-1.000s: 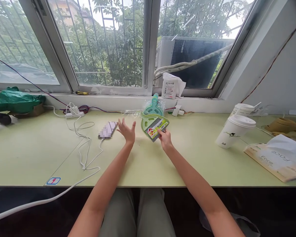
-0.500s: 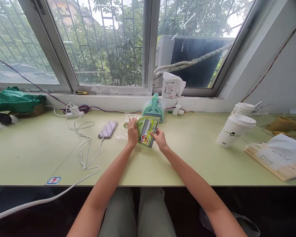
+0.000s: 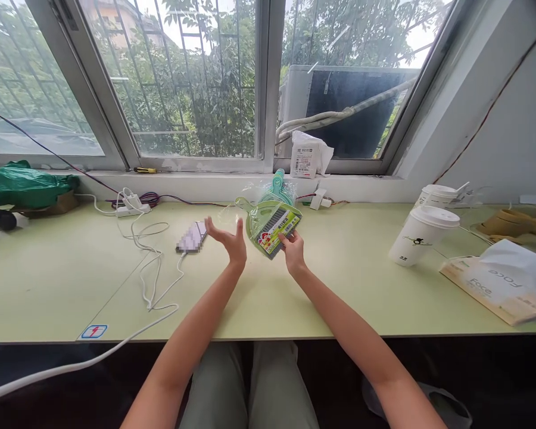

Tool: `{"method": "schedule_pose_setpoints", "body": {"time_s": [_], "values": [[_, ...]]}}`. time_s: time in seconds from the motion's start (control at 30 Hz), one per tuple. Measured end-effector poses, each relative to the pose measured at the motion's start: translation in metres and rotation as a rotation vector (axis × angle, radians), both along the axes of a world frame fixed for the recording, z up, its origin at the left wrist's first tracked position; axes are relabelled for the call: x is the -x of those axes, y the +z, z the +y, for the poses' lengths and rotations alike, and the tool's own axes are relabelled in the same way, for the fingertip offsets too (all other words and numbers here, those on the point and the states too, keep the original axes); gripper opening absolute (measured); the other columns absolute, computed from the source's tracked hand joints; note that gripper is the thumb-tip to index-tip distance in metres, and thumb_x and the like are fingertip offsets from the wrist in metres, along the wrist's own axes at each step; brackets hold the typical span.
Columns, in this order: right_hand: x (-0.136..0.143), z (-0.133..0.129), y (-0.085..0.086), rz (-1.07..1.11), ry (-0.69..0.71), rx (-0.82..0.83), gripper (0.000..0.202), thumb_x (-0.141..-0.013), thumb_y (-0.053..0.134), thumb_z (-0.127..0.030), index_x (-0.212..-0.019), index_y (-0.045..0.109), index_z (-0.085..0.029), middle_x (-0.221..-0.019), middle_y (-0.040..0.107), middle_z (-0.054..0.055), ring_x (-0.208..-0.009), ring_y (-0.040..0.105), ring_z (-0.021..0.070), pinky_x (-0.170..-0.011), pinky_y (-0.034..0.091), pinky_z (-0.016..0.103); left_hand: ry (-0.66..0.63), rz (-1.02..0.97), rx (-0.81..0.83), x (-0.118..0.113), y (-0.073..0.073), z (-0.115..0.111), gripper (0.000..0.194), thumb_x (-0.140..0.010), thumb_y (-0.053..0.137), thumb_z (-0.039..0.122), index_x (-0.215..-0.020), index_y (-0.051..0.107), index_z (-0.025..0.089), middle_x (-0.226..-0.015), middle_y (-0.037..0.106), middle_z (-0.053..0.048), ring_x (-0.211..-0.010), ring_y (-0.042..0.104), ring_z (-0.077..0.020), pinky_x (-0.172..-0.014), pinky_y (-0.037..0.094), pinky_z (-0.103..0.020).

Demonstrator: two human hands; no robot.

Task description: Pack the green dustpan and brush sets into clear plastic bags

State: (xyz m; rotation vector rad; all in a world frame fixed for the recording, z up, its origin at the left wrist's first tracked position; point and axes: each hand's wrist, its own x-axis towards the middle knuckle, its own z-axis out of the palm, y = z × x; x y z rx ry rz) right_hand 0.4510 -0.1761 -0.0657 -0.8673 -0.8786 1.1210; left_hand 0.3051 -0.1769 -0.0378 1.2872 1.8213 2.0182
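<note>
A light green dustpan and brush set (image 3: 274, 225), in clear plastic with a bright label, hangs tilted over the middle of the table. My right hand (image 3: 292, 245) grips its lower right edge, thumb on the label side. To the left of the set, my left hand (image 3: 228, 238) is empty, with fingers and thumb spread apart and not touching it. Behind the set, a teal dustpan and brush (image 3: 279, 186) in clear wrap leans by the window ledge, partly hidden. A phone (image 3: 192, 237) on a white cable lies left of my left hand.
White cables run from a power strip (image 3: 133, 206) across the left of the table (image 3: 339, 298). Two white cups, the nearer one (image 3: 422, 235) larger, and a tissue pack (image 3: 495, 280) stand or lie at right. A green bag (image 3: 27, 183) lies far left.
My left hand has let go of the green set and moved slightly left, its fingers opening. The set has turned clockwise in my right hand, its handle now pointing up and left.
</note>
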Motion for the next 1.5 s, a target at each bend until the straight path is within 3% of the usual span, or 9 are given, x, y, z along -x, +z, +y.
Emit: {"method": "schedule_pose_setpoints", "body": {"time_s": [0.17, 0.33, 0.5, 0.63, 0.8, 1.13, 1.3, 1.37, 1.5], "values": [[-0.001, -0.001, -0.001, 0.038, 0.005, -0.026, 0.048, -0.064, 0.073, -0.039, -0.105, 0.054, -0.023, -0.105, 0.067, 0.007, -0.092, 0.064, 0.0188, -0.073, 0.055, 0.030, -0.903, -0.552, 0.146, -0.012, -0.018, 0.018, 0.061, -0.082, 0.055, 0.059, -0.123, 0.054, 0.014, -0.120, 0.064, -0.017, -0.114, 0.060, -0.0280, -0.094, 0.050, -0.042], [0.000, 0.001, -0.004, 0.105, -0.093, -0.020, 0.050, -0.068, 0.069, -0.035, -0.112, 0.047, -0.026, -0.110, 0.064, 0.006, -0.096, 0.064, 0.0176, -0.075, 0.055, 0.029, -1.151, -0.740, 0.143, -0.034, -0.029, 0.009, 0.055, -0.065, 0.078, 0.047, -0.107, 0.063, 0.015, -0.103, 0.071, -0.010, -0.101, 0.066, -0.0256, -0.092, 0.051, -0.038], [0.000, 0.003, -0.006, 0.127, -0.050, -0.005, 0.046, -0.068, 0.069, -0.032, -0.108, 0.047, -0.025, -0.111, 0.064, 0.007, -0.099, 0.064, 0.0184, -0.079, 0.056, 0.031, -1.098, -0.779, 0.099, -0.032, -0.025, 0.004, 0.051, -0.067, 0.078, 0.041, -0.108, 0.061, 0.016, -0.104, 0.071, -0.009, -0.101, 0.066, -0.0247, -0.095, 0.050, -0.039], [0.002, 0.002, -0.003, 0.122, -0.091, -0.027, 0.050, -0.066, 0.072, -0.033, -0.109, 0.048, -0.023, -0.111, 0.065, 0.008, -0.100, 0.064, 0.0205, -0.081, 0.056, 0.034, -1.175, -0.779, 0.165, -0.037, -0.027, 0.001, 0.052, -0.065, 0.081, 0.033, -0.110, 0.061, 0.016, -0.112, 0.068, -0.010, -0.107, 0.063, -0.0245, -0.100, 0.046, -0.039], [0.006, 0.001, 0.001, 0.266, -0.198, -0.077, 0.062, -0.064, 0.075, -0.033, -0.118, 0.045, -0.024, -0.116, 0.064, 0.009, -0.103, 0.063, 0.0222, -0.085, 0.055, 0.039, -1.213, -0.755, 0.108, -0.033, -0.025, 0.005, 0.060, -0.071, 0.072, 0.052, -0.117, 0.056, 0.017, -0.122, 0.063, -0.013, -0.115, 0.059, -0.0272, -0.097, 0.048, -0.042], [0.001, 0.022, -0.025, 0.250, -0.049, 0.189, 0.033, -0.062, 0.067, -0.015, -0.090, 0.051, -0.021, -0.086, 0.068, 0.000, -0.075, 0.068, 0.0159, -0.064, 0.057, 0.027, -0.869, -0.599, 0.244, -0.038, -0.045, 0.009, 0.060, -0.064, 0.074, 0.024, -0.118, 0.048, 0.019, -0.110, 0.065, -0.009, -0.091, 0.064, -0.0199, -0.069, 0.055, -0.029], [-0.041, 0.031, -0.003, -0.217, 0.306, 0.304, 0.019, -0.077, 0.060, -0.027, -0.094, 0.060, -0.017, -0.086, 0.072, 0.008, -0.075, 0.070, 0.0209, -0.067, 0.056, 0.034, -0.776, -0.718, 0.306, -0.016, -0.043, 0.024, 0.054, -0.065, 0.068, 0.016, -0.114, 0.047, 0.020, -0.102, 0.065, -0.006, -0.079, 0.066, -0.0171, -0.064, 0.056, -0.029], [-0.060, 0.032, 0.002, -0.572, 0.168, 0.235, 0.022, -0.080, 0.058, -0.028, -0.099, 0.063, -0.018, -0.087, 0.072, 0.009, -0.081, 0.071, 0.0243, -0.076, 0.055, 0.039, -0.760, -0.807, 0.326, -0.001, -0.038, 0.030, 0.057, -0.064, 0.066, 0.011, -0.116, 0.047, 0.021, -0.098, 0.066, -0.006, -0.075, 0.067, -0.0171, -0.064, 0.057, -0.030], [-0.076, 0.036, -0.003, -0.995, -0.092, -0.305, 0.060, -0.071, 0.066, -0.018, -0.128, 0.054, -0.031, -0.138, 0.053, 0.005, -0.129, 0.047, 0.0290, -0.107, 0.036, 0.049, -0.772, -0.915, 0.427, 0.025, -0.033, 0.036, 0.051, -0.066, 0.060, 0.007, -0.116, 0.052, 0.014, -0.090, 0.068, -0.009, -0.070, 0.068, -0.0191, -0.062, 0.059, -0.031]]}}
